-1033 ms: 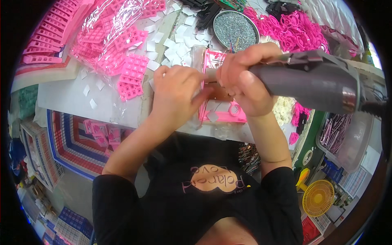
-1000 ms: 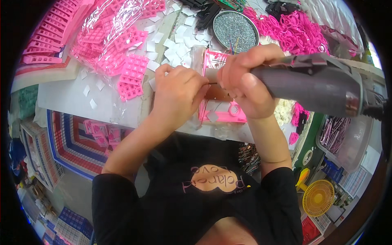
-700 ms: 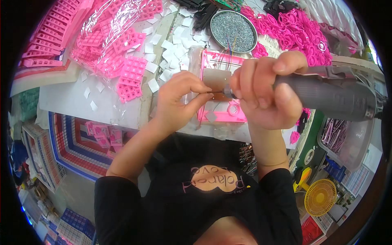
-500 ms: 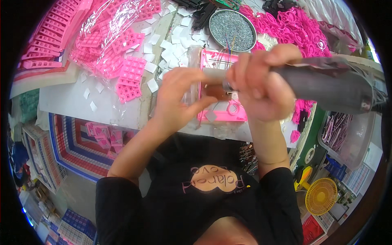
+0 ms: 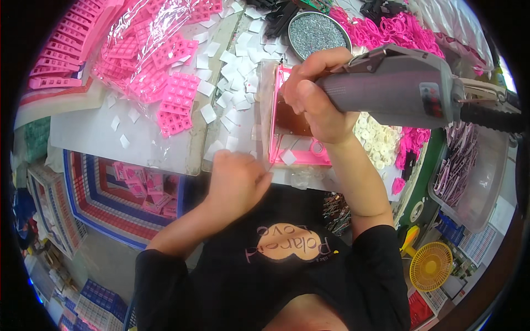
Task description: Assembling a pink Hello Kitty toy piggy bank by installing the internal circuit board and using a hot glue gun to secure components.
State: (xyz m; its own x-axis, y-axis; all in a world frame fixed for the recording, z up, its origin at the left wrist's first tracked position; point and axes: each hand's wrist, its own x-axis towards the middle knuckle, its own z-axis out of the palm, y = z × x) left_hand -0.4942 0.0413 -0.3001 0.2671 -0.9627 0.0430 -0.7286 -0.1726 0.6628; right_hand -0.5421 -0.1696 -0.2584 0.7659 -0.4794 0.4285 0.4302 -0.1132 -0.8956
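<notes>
My right hand (image 5: pixel 326 107) is wrapped round a grey electric screwdriver (image 5: pixel 386 83), held tilted above a pink plastic housing (image 5: pixel 303 158). Inside that housing lies a brown circuit board (image 5: pixel 290 122), partly hidden by the hand. One white square piece (image 5: pixel 287 157) rests on the housing's near edge. At the table's front edge, just left of the housing, my left hand (image 5: pixel 237 179) has its fingers curled closed. Whatever those fingers hold, if anything, is hidden. The screwdriver's tip is covered by my right hand.
Many white squares (image 5: pixel 237 71) are scattered left of the housing, beside pink keypads (image 5: pixel 179 94) in clear plastic. A round dish (image 5: pixel 317 36) of screws sits behind. Pink rings (image 5: pixel 392 33) and cream-coloured round parts (image 5: pixel 378 140) lie right. A clear bin (image 5: pixel 480 182) stands lower right.
My left hand has drawn back from the housing toward the table's front edge, its fingers curling. My right hand and the screwdriver have shifted left and away from me.
</notes>
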